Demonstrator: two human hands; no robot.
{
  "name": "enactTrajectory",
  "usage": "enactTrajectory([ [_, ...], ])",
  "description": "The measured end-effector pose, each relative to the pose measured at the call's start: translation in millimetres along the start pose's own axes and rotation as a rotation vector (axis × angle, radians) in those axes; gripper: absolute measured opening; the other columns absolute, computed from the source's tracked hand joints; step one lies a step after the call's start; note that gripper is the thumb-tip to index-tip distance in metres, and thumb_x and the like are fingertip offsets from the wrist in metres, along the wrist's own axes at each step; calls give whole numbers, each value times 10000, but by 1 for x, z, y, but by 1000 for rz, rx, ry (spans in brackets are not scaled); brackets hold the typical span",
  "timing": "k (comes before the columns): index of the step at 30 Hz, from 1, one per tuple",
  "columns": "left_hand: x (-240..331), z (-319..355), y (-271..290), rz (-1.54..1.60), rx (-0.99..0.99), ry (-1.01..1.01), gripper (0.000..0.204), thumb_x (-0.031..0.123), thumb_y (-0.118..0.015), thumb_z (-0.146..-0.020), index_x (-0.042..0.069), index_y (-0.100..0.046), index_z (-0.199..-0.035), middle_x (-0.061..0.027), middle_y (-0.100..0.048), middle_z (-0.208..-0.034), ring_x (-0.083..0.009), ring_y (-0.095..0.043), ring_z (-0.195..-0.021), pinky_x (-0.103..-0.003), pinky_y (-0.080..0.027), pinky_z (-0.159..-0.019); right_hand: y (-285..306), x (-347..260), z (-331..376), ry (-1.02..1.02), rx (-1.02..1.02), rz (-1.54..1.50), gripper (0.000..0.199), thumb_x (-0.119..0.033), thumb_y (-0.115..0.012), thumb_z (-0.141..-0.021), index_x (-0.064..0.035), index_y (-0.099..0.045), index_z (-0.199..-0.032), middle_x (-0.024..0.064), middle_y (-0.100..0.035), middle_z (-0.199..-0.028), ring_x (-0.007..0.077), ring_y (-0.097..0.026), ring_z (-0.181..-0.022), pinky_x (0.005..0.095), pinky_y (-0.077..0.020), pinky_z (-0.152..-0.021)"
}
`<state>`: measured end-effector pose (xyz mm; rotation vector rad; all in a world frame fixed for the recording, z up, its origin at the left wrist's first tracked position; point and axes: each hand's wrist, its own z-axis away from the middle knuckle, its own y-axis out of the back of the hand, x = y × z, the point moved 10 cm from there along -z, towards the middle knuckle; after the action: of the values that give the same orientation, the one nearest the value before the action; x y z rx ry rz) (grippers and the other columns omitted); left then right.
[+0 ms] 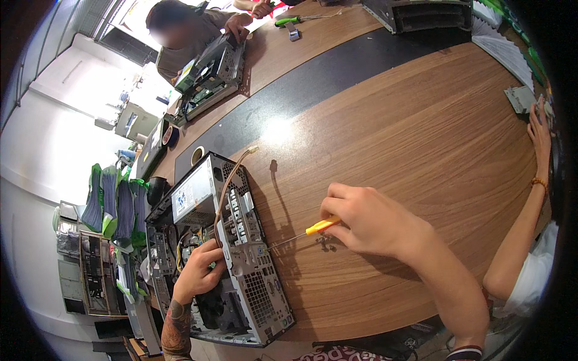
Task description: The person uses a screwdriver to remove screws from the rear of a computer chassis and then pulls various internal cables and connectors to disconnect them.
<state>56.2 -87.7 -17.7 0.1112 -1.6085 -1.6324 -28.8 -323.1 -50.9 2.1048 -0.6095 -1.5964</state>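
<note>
An open desktop computer case lies at the table's left edge, its perforated metal rear panel turned to the right. My right hand grips a screwdriver by its yellow handle. The thin shaft runs left, and its tip meets the rear panel near the middle. My left hand reaches into the case behind that panel, fingers curled; what they pinch is hidden. A brown cable rises from beside those fingers over the panel, its white plug above the table. Several small screws lie under my right hand.
Across the table a person handles another open computer case. Someone's arm rests along the right edge. A green screwdriver, a tape roll and a black metal chassis also lie on the table.
</note>
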Motion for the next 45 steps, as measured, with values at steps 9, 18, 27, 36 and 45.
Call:
enactTrajectory([
  [9,-5,1,-1,-4,-12,-13,178,1,-564,-758,-43,-632,-916,-177,-573,-920,-381,-577,-850,-416,-470,-753,-5,-1,1,34,-28,121,164,-154,-698,-872,7,-672,-886,105,-615,-889,284,-648,-790,384,-538,-726],
  [18,-2,0,-1,2,-5,-8,199,-5,-560,-773,-38,-643,-951,-186,-583,-944,-395,-587,-870,-425,-477,-768,-3,-4,0,53,-22,125,158,-151,-688,-878,7,-679,-879,109,-621,-890,285,-648,-810,386,-535,-731],
  [27,-1,1,1,-9,-1,-22,143,6,-584,-803,-35,-643,-927,-171,-578,-913,-377,-587,-842,-417,-477,-749,-5,-3,0,48,-81,80,195,-151,-646,-910,33,-635,-849,162,-603,-914,326,-636,-899,422,-533,-804],
  [36,4,1,1,-45,-4,-53,120,22,-607,-820,-44,-637,-916,-168,-574,-894,-365,-587,-827,-415,-480,-730,-8,3,2,-37,-162,1,255,-217,-642,-931,26,-643,-854,151,-603,-901,309,-626,-874,411,-523,-791],
  [45,1,1,0,-15,-15,-28,96,1,-590,-798,-44,-617,-879,-160,-561,-882,-355,-581,-812,-409,-477,-727,1,-7,1,43,-41,10,213,-174,-660,-909,26,-619,-847,146,-579,-911,318,-623,-859,421,-520,-776],
])
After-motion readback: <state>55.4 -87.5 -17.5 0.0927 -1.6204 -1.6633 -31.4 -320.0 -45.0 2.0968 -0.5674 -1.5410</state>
